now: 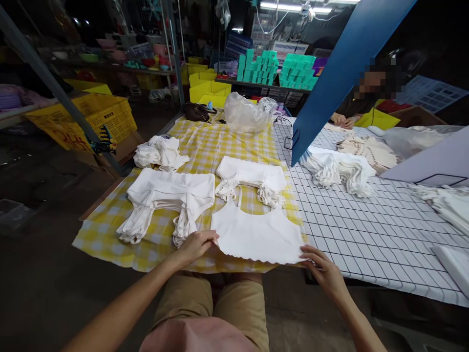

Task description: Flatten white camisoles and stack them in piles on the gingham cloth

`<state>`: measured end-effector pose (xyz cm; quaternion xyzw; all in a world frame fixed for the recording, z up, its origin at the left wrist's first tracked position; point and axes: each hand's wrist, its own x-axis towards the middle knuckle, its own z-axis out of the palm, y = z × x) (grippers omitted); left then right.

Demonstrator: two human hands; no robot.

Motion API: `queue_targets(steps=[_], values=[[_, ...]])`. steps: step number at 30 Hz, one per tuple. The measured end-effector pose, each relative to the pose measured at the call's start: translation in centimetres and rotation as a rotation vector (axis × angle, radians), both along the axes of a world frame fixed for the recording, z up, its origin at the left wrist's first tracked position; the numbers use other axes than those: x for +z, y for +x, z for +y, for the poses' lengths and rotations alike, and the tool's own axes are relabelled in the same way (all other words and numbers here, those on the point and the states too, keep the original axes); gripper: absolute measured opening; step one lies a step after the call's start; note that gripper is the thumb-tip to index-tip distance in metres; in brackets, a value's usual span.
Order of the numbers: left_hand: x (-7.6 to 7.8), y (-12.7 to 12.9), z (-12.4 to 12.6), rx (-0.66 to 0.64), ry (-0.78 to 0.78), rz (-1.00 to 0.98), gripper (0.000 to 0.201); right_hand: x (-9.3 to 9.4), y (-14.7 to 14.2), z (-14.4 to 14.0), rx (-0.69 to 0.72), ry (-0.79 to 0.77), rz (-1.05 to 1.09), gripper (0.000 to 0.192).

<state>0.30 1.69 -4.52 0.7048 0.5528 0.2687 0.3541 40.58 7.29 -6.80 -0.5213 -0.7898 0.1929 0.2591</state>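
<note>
A white camisole top [258,234] lies spread flat at the front edge of the table, its straps pointing away from me. At its left lower corner, my left hand [198,246] pinches the fabric. My right hand [322,268] grips the opposite corner, fingers closed on the hem. Just beyond the top is a stack of folded white tops [251,173] with straps bunched toward me. Another, larger stack of white tops [172,190] sits to the left of my left hand. Behind that stack is a crumpled white garment heap [159,152].
A yellow checked cloth [198,139] covers my part of the table. A blue panel [340,83] rises at the right, with more white garments [337,168] beyond it. A plastic bag [247,112] lies at the back. Across the table, a co-worker's hands [344,121] handle pale fabric.
</note>
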Motion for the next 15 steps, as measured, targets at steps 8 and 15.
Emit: queue_targets(steps=[8,15], values=[[0.1,0.2,0.1,0.026,-0.015,-0.045,0.022,0.2,-0.5,-0.2,-0.032,0.012,0.016,0.022],[4.5,0.0,1.8,0.197,0.054,-0.303,0.020,6.4,-3.3,1.2,-0.167,0.019,0.300,0.024]])
